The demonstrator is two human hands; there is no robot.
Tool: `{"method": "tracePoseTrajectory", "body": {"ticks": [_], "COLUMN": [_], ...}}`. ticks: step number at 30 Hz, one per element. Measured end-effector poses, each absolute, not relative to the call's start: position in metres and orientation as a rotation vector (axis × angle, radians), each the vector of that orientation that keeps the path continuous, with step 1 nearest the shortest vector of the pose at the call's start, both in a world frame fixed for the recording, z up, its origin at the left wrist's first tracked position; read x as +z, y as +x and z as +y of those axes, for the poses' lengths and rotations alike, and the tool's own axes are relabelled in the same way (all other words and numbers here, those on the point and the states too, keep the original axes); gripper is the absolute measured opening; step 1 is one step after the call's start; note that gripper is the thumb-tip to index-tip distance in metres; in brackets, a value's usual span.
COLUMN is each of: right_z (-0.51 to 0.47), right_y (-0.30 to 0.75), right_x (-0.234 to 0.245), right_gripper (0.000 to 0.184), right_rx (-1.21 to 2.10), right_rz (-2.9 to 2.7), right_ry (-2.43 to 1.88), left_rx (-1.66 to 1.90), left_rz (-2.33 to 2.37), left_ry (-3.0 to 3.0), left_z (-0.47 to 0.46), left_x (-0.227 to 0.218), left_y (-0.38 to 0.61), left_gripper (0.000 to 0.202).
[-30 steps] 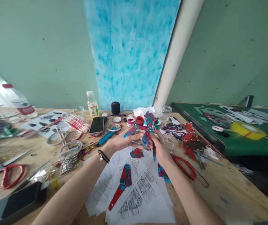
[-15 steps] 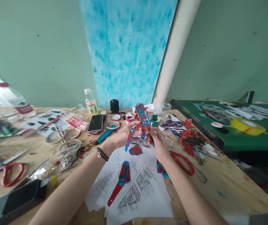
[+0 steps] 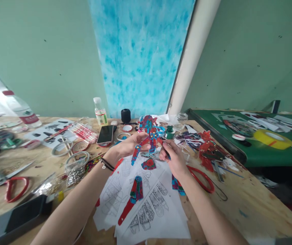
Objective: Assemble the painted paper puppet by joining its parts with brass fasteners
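Both my hands hold up a painted red-and-blue cut-out figure [image 3: 149, 131] above white sheets of line drawings [image 3: 146, 207]. My left hand [image 3: 130, 144] grips the figure from the left, thumb and fingers closed on its body. My right hand [image 3: 171, 156] pinches its lower part from the right. One loose arm of the figure hangs down to the left. Below the hands, a long red-and-blue painted piece [image 3: 133, 197] and a small round red piece [image 3: 149, 164] lie on the paper.
The plywood table [image 3: 240, 204] carries red-handled scissors [image 3: 199, 177], another pair [image 3: 10, 185] at left, a phone [image 3: 105, 134], a black spool [image 3: 125, 115], small bottles, tape rings, a bag of metal beads [image 3: 74, 173] and a dark case [image 3: 20, 219]. A green table [image 3: 270, 153] with yellow tape stands right.
The figure has turned and shifted left in my hands, its top now leaning left. Its loose arm swung from sticking out sideways to hanging down.
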State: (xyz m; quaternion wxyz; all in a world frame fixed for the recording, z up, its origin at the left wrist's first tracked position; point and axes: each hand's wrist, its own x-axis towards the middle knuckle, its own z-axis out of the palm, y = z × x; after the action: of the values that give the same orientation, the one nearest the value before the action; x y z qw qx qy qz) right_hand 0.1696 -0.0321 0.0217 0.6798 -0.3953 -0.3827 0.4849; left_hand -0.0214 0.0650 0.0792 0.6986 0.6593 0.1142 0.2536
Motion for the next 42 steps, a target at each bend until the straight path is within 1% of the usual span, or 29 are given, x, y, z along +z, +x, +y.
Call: {"method": "tracePoseTrajectory", "body": {"ticks": [7,11,12,14,16,17,19,21,24,27,31,35,37,42], "right_z": [-0.033,-0.031,-0.031,-0.032,-0.035,-0.037,-0.042,-0.044,-0.045,-0.045,-0.047,-0.048,-0.047,-0.044], "right_y": [0.167,0.166,0.165,0.165,0.163,0.162,0.158,0.154,0.149,0.149,0.149,0.147,0.147,0.149], "right_x": [0.019,0.019,0.018,0.018,0.018,0.018,0.018,0.018,0.017,0.019,0.021,0.023,0.023,0.022], "right_gripper": [0.031,0.032,0.033,0.036,0.035,0.032,0.029,0.032,0.039,0.035,0.03,0.039,0.044,0.043], "right_rx": [1.115,1.049,0.953,0.616,0.225,0.085,-0.033,-0.024,0.033,0.065,0.135,0.319,0.359,0.42], "right_rz": [-0.91,-0.947,-0.962,-0.99,-1.051,-1.106,-1.25,-1.365,-1.41,-1.416,-1.419,-1.335,-1.304,-1.304], "right_ry": [-0.9,-0.968,-1.022,-1.152,-1.228,-1.237,-1.228,-1.24,-1.277,-1.256,-1.232,-1.256,-1.261,-1.205], "left_rx": [0.459,0.497,0.515,0.565,0.637,0.675,0.717,0.712,0.69,0.696,0.73,0.806,0.829,0.811], "left_rz": [0.156,0.193,0.217,0.257,0.274,0.278,0.277,0.275,0.264,0.252,0.303,0.369,0.367,0.354], "left_ry": [1.488,1.418,1.397,1.361,1.351,1.356,1.372,1.391,1.426,1.453,1.504,1.531,1.552,1.548], "left_z": [0.068,0.066,0.066,0.069,0.072,0.073,0.074,0.074,0.074,0.075,0.07,0.056,0.051,0.05], "left_x": [0.081,0.08,0.078,0.076,0.073,0.072,0.068,0.065,0.059,0.058,0.068,0.081,0.086,0.09], "left_y": [-0.023,-0.022,-0.021,-0.02,-0.017,-0.016,-0.013,-0.011,-0.01,-0.01,-0.008,-0.003,0.0,0.001], "left_gripper": [0.033,0.036,0.038,0.04,0.04,0.039,0.036,0.035,0.039,0.042,0.038,0.038,0.038,0.034]}}
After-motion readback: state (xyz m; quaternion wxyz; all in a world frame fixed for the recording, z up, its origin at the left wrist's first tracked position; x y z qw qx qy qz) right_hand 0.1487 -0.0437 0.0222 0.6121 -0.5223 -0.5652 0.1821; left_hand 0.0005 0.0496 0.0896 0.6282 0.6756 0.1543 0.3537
